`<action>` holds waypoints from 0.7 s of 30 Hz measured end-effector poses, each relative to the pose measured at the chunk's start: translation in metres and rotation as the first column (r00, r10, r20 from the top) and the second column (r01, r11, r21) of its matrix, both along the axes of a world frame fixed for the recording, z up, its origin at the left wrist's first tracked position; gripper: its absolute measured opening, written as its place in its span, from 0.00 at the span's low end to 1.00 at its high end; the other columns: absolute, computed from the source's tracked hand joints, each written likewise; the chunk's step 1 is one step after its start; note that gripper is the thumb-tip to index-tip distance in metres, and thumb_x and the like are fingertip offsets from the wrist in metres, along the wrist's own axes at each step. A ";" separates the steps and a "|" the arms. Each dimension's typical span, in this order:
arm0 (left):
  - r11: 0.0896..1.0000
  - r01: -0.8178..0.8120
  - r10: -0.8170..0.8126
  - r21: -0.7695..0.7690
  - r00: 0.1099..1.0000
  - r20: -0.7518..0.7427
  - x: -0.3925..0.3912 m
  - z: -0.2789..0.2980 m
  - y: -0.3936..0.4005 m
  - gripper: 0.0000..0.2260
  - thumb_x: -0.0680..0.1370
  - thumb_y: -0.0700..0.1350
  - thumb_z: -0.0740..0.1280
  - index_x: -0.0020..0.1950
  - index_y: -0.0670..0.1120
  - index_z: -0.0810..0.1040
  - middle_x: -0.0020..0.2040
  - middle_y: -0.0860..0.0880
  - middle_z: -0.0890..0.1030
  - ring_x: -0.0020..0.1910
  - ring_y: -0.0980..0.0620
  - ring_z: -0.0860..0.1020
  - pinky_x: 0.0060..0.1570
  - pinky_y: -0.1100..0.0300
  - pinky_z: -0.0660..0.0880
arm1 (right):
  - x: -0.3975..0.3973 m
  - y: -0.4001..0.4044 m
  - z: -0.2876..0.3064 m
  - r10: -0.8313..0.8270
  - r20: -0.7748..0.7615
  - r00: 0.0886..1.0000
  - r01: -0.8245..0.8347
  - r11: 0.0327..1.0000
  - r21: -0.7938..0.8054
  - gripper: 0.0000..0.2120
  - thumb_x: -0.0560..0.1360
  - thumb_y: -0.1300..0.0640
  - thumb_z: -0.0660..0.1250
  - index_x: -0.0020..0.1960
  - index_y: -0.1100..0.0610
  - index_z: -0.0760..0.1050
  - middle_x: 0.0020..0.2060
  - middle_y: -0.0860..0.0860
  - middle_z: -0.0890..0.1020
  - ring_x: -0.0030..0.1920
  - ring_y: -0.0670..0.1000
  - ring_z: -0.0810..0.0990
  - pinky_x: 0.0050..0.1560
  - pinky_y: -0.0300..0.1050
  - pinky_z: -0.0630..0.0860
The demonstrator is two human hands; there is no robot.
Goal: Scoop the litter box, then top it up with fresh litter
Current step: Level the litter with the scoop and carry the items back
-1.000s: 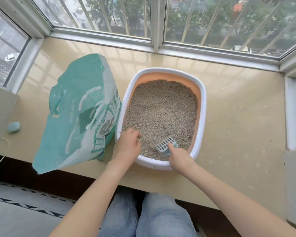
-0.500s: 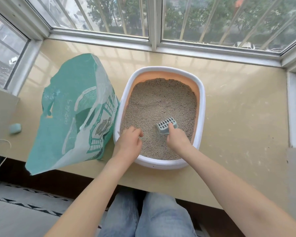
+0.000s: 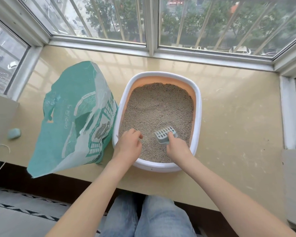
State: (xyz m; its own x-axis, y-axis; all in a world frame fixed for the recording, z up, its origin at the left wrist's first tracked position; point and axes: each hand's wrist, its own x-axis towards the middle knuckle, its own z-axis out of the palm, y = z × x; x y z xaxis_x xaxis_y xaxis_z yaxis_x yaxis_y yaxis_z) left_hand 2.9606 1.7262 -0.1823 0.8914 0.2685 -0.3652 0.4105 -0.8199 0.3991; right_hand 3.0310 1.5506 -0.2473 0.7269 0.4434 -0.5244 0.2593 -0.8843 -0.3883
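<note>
Right hand (image 3: pixel 177 147) grips the scoop (image 3: pixel 165 136), lower centre of frame; left hand (image 3: pixel 129 144), fingers curled, rests on the litter box (image 3: pixel 197 106) rim, grasp unclear. Risk: a fast lift flicks litter (image 3: pixel 157 108) over the rim, or a shove bumps the bag (image 3: pixel 72 117) touching it at left.

Teal bag (image 3: pixel 72 117); perhaps grey scoop (image 3: pixel 164 136).

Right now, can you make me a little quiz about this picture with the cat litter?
1. True or false: the right hand holds the litter scoop.
2. Which side of the litter box is the green litter bag on? A) the person's left B) the person's right C) inside it
3. Fill in: the left hand is over the box's ___ corner, near or far?

Key
1. True.
2. A.
3. Near. Its fingers are curled above the litter, close to the rim; whether they hold anything cannot be told.
</note>
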 end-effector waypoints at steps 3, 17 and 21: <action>1.000 -0.006 0.006 0.005 1.000 -0.005 -0.001 -0.002 0.000 0.10 0.78 0.40 0.58 0.57 0.48 0.76 0.57 0.53 0.74 0.58 0.53 0.70 0.50 0.59 0.69 | 0.004 0.014 -0.019 0.007 0.011 1.000 -0.007 0.998 0.062 0.15 0.77 0.63 0.56 0.63 0.58 0.62 0.44 0.55 0.78 0.36 0.52 0.74 0.30 0.41 0.66; 1.000 -0.001 0.001 0.026 1.000 -0.012 -0.013 -0.010 -0.001 0.10 0.78 0.39 0.59 0.57 0.47 0.76 0.58 0.51 0.75 0.58 0.51 0.70 0.45 0.62 0.62 | -0.017 -0.020 -0.039 0.173 0.146 0.974 -0.154 0.979 -0.134 0.20 0.76 0.58 0.56 0.68 0.57 0.61 0.49 0.57 0.80 0.46 0.58 0.76 0.38 0.46 0.65; 1.000 0.005 -0.005 0.021 1.000 -0.003 -0.014 -0.007 -0.003 0.10 0.78 0.39 0.59 0.57 0.46 0.76 0.57 0.51 0.75 0.58 0.51 0.70 0.46 0.62 0.62 | -0.017 -0.018 -0.039 0.155 0.140 0.978 -0.134 0.980 -0.148 0.21 0.76 0.58 0.56 0.69 0.57 0.59 0.50 0.57 0.79 0.48 0.58 0.76 0.38 0.46 0.66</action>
